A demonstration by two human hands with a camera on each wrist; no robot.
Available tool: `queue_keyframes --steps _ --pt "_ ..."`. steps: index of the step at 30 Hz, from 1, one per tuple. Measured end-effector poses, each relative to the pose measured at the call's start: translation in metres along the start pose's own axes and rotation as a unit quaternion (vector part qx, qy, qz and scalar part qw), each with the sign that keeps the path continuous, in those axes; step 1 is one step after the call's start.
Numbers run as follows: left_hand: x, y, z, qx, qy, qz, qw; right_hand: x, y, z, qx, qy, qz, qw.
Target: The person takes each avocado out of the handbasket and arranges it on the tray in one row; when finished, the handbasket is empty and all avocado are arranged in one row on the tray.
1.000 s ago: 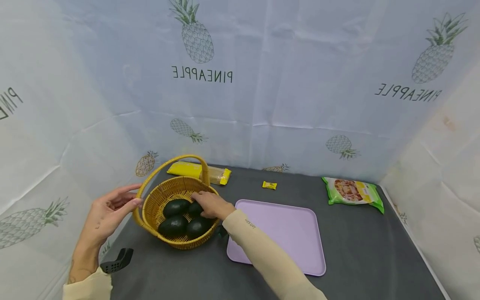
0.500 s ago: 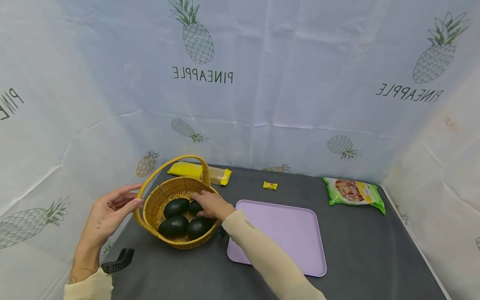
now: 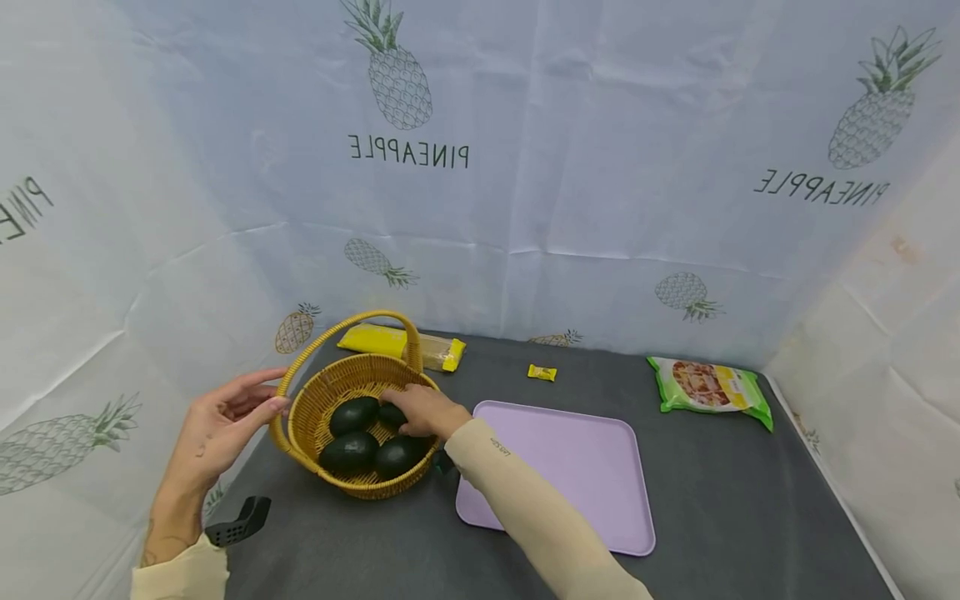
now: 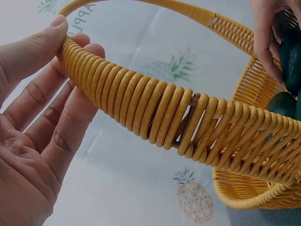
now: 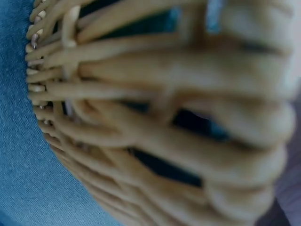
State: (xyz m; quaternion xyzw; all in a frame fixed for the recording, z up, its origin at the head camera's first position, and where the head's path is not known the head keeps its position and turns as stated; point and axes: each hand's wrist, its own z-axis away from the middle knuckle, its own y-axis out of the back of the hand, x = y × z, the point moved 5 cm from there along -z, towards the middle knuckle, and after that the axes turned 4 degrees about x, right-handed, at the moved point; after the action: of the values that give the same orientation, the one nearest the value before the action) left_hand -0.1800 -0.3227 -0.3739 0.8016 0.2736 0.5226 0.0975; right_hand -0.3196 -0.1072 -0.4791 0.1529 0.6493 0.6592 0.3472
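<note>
Pinching the handle (image 4: 117,94) of a yellow wicker basket (image 3: 318,400), the left hand (image 3: 213,437) has its thumb on one side and loosely bent fingers on the other. The right hand (image 3: 426,410) reaches inside the basket, fingers curved round the far-right avocado (image 3: 391,416); fingertips partly hidden. Three other dark avocados (image 3: 349,453) lie in the basket, close beside it. Basket stands upright at the left of the grey bench (image 3: 720,500). Right wrist view: blurred weave fills most of the frame; grip not visible from there. Right sleeve (image 3: 532,508) crosses above a lilac tray (image 3: 577,475), just right of the basket. Behind basket: yellow packet (image 3: 371,339). Beyond tray: small yellow sachet (image 3: 542,372). Far right: green packet (image 3: 708,387). Pineapple-print cloth (image 3: 592,200) hangs behind.
</note>
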Motion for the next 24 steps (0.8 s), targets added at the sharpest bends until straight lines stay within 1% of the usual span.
queue_keyframes --steps 4,7,10,14,20,24 --pt "-0.001 -0.001 0.000 -0.001 -0.001 0.010 1.0000 0.002 -0.002 0.000 0.000 0.001 -0.013 0.9999" --pt "-0.001 0.000 0.000 -0.001 -0.001 0.012 0.9999 0.003 -0.002 -0.002 0.009 0.014 -0.017 0.9997" --pt "-0.001 0.001 0.000 0.000 -0.002 0.011 0.9999 0.003 0.002 -0.003 0.026 0.026 -0.017 0.9992" --pt "0.000 0.001 0.000 0.003 -0.001 0.003 1.0000 0.004 0.010 -0.001 0.050 0.032 -0.030 0.9978" --pt "0.000 0.001 0.001 0.003 0.002 -0.001 1.0000 0.005 0.020 0.010 0.080 0.035 -0.076 0.9933" --pt "0.000 0.000 0.000 0.000 0.004 -0.003 1.0000 0.007 0.027 0.021 0.099 0.030 -0.091 0.9904"
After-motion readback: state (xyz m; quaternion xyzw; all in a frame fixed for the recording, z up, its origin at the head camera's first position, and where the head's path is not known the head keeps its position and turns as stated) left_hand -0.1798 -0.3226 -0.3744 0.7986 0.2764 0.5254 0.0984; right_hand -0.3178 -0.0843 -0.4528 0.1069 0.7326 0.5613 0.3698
